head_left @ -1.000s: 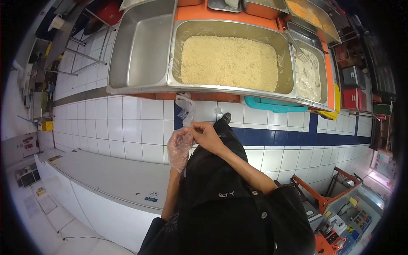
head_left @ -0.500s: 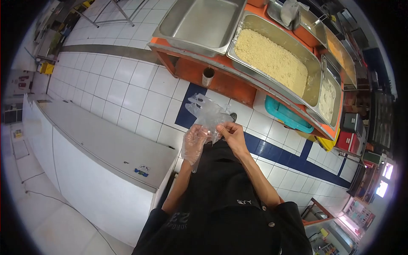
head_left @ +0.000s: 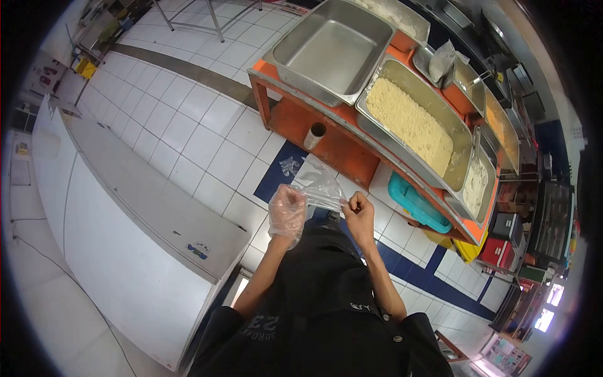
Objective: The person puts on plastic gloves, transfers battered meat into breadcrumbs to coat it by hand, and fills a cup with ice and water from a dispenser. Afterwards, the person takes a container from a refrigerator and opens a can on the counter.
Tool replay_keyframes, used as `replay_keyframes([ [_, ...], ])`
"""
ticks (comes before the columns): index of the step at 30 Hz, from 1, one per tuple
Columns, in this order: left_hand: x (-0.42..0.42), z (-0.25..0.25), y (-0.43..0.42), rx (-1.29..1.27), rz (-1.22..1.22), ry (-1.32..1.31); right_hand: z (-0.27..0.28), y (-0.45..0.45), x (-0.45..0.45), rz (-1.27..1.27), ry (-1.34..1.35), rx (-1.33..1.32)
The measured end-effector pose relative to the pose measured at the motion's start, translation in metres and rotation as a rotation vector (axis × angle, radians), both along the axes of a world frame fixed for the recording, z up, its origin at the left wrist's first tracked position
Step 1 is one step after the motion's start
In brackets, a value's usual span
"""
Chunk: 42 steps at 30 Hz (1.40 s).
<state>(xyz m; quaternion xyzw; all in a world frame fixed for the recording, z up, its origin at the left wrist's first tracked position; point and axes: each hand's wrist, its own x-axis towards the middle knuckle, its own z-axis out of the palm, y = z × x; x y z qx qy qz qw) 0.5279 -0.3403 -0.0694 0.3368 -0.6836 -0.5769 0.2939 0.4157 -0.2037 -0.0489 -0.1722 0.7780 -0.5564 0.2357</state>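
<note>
A clear plastic glove [head_left: 321, 190] is stretched between my two hands, its fingers pointing away from me over the tiled floor. My left hand [head_left: 287, 212] wears another clear plastic glove and pinches one side of the opening. Bare, my right hand [head_left: 358, 215] has its fingers closed on the other side. Both hands are in front of my dark clothing, apart from each other. Beyond them, on the orange table [head_left: 352, 129], stand a deep metal pan [head_left: 408, 119] of pale crumbs and a bare metal pan [head_left: 333, 53].
A long white chest-like unit [head_left: 144, 201] is at the left. Under the table are a metal cylinder [head_left: 315, 136] and a teal bin [head_left: 414, 204]. A narrow pan of white mixture with a whisk [head_left: 475, 179] and a yellow container [head_left: 467, 250] are at the right.
My hands have moved apart, and the glove between them is now stretched wide at its opening. The view has turned, so the table appears more tilted and farther right.
</note>
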Motion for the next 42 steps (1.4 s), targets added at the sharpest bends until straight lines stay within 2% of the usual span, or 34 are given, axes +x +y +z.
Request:
replay_keyframes([
  [1, 0.0, 0.003, 0.003, -0.079, 0.05, -0.056, 0.013, 0.0, 0.001, -0.07, 0.183, 0.041],
  [2, -0.003, 0.001, 0.009, -0.108, 0.041, -0.081, 0.029, 0.006, 0.005, 0.015, 0.301, 0.107],
  [5, -0.018, 0.012, 0.028, -0.097, -0.034, -0.042, 0.07, 0.017, 0.032, 0.177, 0.315, 0.085],
  [7, -0.027, 0.025, 0.041, -0.039, -0.103, -0.081, 0.072, 0.024, 0.032, 0.221, 0.177, 0.078],
  [8, -0.033, 0.021, 0.049, -0.053, -0.133, -0.023, 0.055, 0.028, 0.027, 0.122, 0.058, 0.044],
  [9, -0.038, 0.02, 0.056, -0.066, -0.162, 0.032, 0.035, 0.034, 0.018, 0.112, 0.059, 0.036],
  [11, -0.043, 0.031, 0.066, -0.106, -0.224, -0.004, -0.002, 0.048, -0.005, 0.038, -0.356, -0.019],
  [12, -0.046, 0.032, 0.07, -0.14, -0.304, -0.012, -0.012, 0.055, -0.018, 0.013, -0.756, -0.274],
  [13, -0.051, 0.036, 0.074, -0.174, -0.381, -0.021, -0.019, 0.057, -0.029, 0.017, -0.76, -0.287],
  [15, -0.062, 0.038, 0.087, -0.162, -0.374, -0.107, -0.028, 0.059, -0.049, -0.171, -1.195, -0.679],
  [18, -0.077, 0.03, 0.097, -0.203, -0.326, -0.219, -0.037, 0.056, -0.069, -0.078, -1.124, -0.704],
  [20, -0.085, 0.026, 0.103, -0.473, -0.333, -0.128, -0.049, 0.06, -0.074, -0.012, -1.133, -0.755],
  [21, -0.088, 0.026, 0.107, -0.475, -0.334, -0.157, -0.053, 0.066, -0.077, 0.304, -0.412, -0.467],
  [23, -0.1, 0.025, 0.124, -0.54, -0.367, -0.113, -0.062, 0.075, -0.082, 0.565, 0.3, -0.141],
  [25, -0.107, 0.019, 0.144, -0.476, -0.356, -0.192, -0.047, 0.077, -0.1, 0.599, 0.342, -0.072],
  [26, -0.112, 0.016, 0.15, -0.476, -0.364, -0.15, -0.037, 0.077, -0.109, 0.584, 0.382, -0.041],
  [27, -0.115, 0.013, 0.155, -0.477, -0.373, -0.108, -0.051, 0.076, -0.115, 0.597, 0.375, -0.033],
  [28, -0.119, 0.014, 0.158, -0.466, -0.366, -0.112, -0.066, 0.071, -0.12, 0.431, -0.222, -0.066],
  [31, -0.13, 0.011, 0.159, -0.365, -0.333, -0.184, -0.094, 0.048, -0.161, 0.706, -0.561, 0.407],
  [33, -0.141, -0.009, 0.153, -0.484, -0.09, -0.284, -0.117, 0.061, -0.14, -0.136, -1.695, -0.507],
  [34, -0.142, -0.032, 0.149, -0.473, -0.075, -0.289, -0.132, 0.058, -0.133, -0.131, -1.699, -0.486],
  [36, -0.134, -0.1, 0.146, -0.261, 0.02, -0.489, -0.175, 0.05, -0.113, -0.101, -1.705, -0.677],
  [37, -0.132, -0.127, 0.142, -0.232, 0.036, -0.501, -0.204, 0.047, -0.107, -0.108, -1.716, -0.639],
  [39, -0.121, -0.195, 0.14, 0.129, -0.191, -0.444, -0.264, 0.048, -0.096, -0.01, -1.566, -0.524],
  [41, -0.115, -0.299, 0.171, 0.507, -0.129, -0.378, -0.323, 0.048, -0.095, 0.0, -1.6, -0.447],
  [42, -0.122, -0.297, 0.159, 0.245, -0.316, -0.596, -0.353, 0.051, -0.093, -0.018, -1.616, -0.433],
])
